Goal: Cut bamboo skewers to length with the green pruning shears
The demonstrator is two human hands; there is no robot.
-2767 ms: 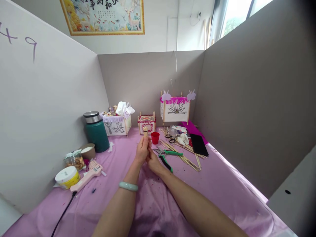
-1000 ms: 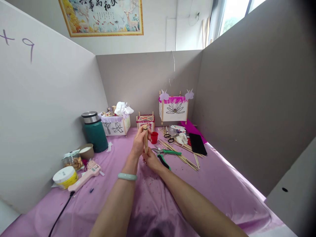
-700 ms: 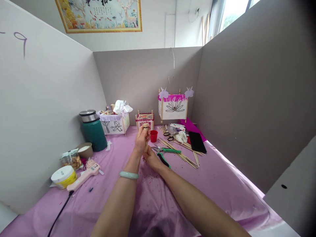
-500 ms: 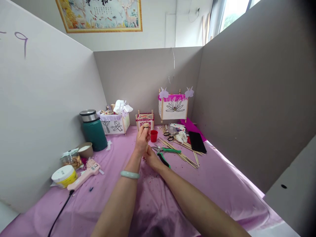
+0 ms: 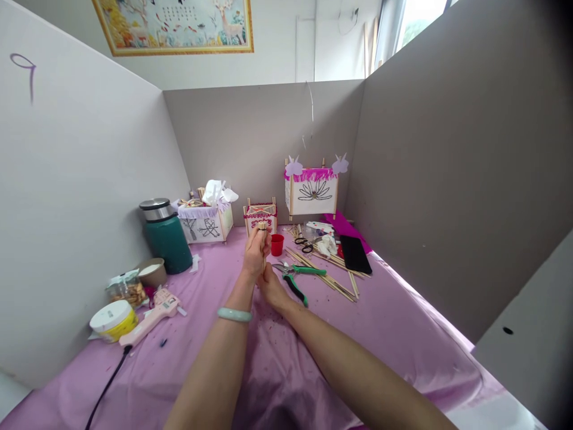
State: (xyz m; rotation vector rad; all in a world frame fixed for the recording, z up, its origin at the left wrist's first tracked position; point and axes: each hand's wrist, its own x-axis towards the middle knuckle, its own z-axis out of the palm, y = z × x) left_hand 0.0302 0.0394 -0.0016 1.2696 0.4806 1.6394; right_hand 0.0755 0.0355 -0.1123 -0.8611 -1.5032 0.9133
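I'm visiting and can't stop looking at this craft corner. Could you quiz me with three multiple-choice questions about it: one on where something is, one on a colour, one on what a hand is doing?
1. Where does the red cup stand?
A. Beside the green flask
B. Beside the small paper lantern
C. On top of the jar

2. What colour are the clippers' handles?
A. Green
B. Red
C. Blue

3. What is the left hand doing?
A. Resting flat on the cloth
B. Holding the clippers
C. Gripping a bundle of wooden sticks

Answers:
1. B: the cup stands just right of the lantern.
2. A: green shows along the handles.
3. C: the fingers wrap the upright bundle.
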